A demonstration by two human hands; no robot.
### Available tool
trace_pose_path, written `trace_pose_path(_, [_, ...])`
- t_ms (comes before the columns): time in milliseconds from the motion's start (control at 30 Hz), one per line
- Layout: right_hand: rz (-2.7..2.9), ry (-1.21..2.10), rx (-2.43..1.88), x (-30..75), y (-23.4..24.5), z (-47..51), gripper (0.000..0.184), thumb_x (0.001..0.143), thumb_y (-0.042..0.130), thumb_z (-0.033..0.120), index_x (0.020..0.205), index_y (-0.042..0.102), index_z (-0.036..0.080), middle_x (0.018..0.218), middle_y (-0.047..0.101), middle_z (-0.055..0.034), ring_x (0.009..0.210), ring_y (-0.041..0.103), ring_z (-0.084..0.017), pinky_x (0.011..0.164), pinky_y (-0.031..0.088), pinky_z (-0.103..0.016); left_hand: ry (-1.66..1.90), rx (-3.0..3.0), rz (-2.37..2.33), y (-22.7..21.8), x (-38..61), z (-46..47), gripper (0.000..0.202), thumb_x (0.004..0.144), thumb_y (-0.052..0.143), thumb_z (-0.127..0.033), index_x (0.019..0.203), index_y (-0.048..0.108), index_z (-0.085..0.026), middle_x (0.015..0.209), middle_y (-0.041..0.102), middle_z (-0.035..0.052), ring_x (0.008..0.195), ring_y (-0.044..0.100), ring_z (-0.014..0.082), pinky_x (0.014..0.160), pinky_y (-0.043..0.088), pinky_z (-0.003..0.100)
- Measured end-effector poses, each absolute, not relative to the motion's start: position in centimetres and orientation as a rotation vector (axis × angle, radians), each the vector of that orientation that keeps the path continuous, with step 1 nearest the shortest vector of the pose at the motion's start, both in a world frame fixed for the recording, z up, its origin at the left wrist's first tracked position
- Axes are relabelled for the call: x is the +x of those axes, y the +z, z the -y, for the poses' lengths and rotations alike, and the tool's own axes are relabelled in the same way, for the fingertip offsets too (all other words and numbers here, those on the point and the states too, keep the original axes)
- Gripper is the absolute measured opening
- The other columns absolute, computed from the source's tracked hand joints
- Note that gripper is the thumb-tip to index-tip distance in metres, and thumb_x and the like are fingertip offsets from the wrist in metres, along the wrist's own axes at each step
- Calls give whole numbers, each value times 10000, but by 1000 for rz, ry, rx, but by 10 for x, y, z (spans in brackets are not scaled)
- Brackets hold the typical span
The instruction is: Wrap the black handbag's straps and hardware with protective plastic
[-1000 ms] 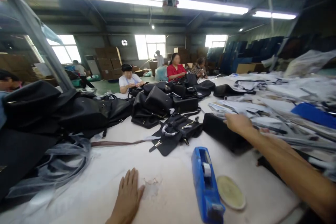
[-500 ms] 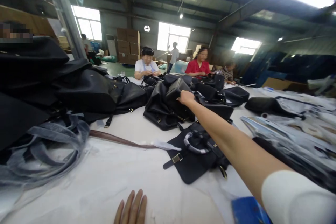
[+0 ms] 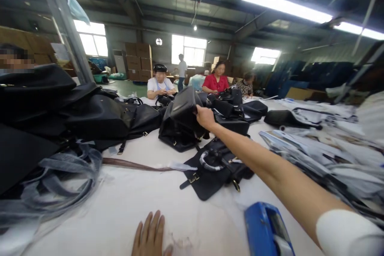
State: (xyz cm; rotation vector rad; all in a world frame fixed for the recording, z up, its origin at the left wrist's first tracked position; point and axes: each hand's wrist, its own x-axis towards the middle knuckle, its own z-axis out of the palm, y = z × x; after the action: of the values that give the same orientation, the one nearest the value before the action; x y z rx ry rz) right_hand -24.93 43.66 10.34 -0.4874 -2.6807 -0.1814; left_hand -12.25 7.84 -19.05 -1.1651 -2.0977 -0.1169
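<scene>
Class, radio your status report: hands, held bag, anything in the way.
Right hand gripping black bag by its edge. Left hand palm down on white tabletop. Possibly in the way: second black bag, lying just nearer.

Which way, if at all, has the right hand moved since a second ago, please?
Yes: left and farther away; the right hand was right of the wrapped handle, now beyond it.

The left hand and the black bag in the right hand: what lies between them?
In the head view, a brown strap lies on the white table between the left hand and that bag.
</scene>
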Motion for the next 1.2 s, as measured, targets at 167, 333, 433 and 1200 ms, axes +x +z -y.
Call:
trace_pose_path(167, [2321,-2,-142,-229,182,-403,289,905,475,247,1154,588,152,1002,665,-94,949,597,-250,820,432,-342,-223,-1211,2435,-144,-95,-72,555,902,443,-393,1378,418,-108,1449,415,155,1358,326,314,1114,228,503])
trace_pose_path(333, [2304,329,333,-177,186,-337,303,895,508,245,1116,628,77,942,656,-63,897,591,-180,789,433,-289,-647,-1250,2733,-102,-75,-74,524,910,429,-361,1341,442,-64,1411,428,230,1366,292,354,1110,190,577])
trace_pose_path(433, [2440,302,601,-137,150,-306,311,878,540,335,1059,668,116,832,637,-35,831,601,-160,711,399,-249,-743,-1297,2852,-98,-88,-59,563,883,481,-358,1378,402,-99,1487,342,170,1405,212,311,1150,136,520])
trace_pose_path(1200, [2898,61,1111,90,16,-218,154,885,432,69,959,525,167,889,579,-52,801,508,-173,655,384,-286,-2693,786,2493,-22,23,121,543,814,615,-496,1250,435,-227,1403,470,126,1106,607,307,870,550,515])
